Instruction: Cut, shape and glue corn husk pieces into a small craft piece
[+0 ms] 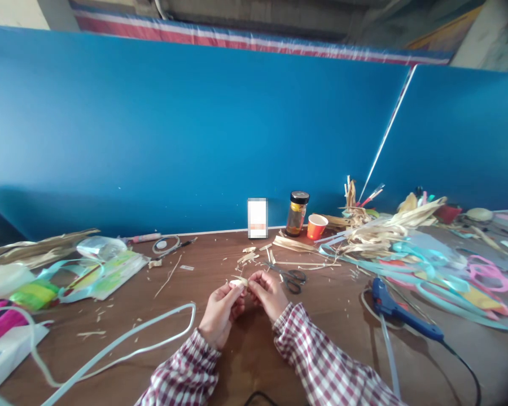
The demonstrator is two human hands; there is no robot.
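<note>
My left hand (222, 313) and my right hand (270, 292) meet over the middle of the brown table. Between their fingertips is a small pale-yellow piece (241, 279), which looks like dried corn husk. Both hands pinch it, with thumbs and index fingers closed; its lower part is hidden by the fingers. Dark-handled scissors (294, 278) lie just beyond my right hand, blades toward the left. Small husk scraps (249, 256) are scattered past my fingertips.
A blue glue gun (400, 313) with a cord lies at right, near pink scissors (486, 273), ribbons and a husk pile (376, 237). A lidded jar (297, 214) and paper cup (317, 227) stand by the blue partition (173, 129). A white cable (139, 330) loops at left.
</note>
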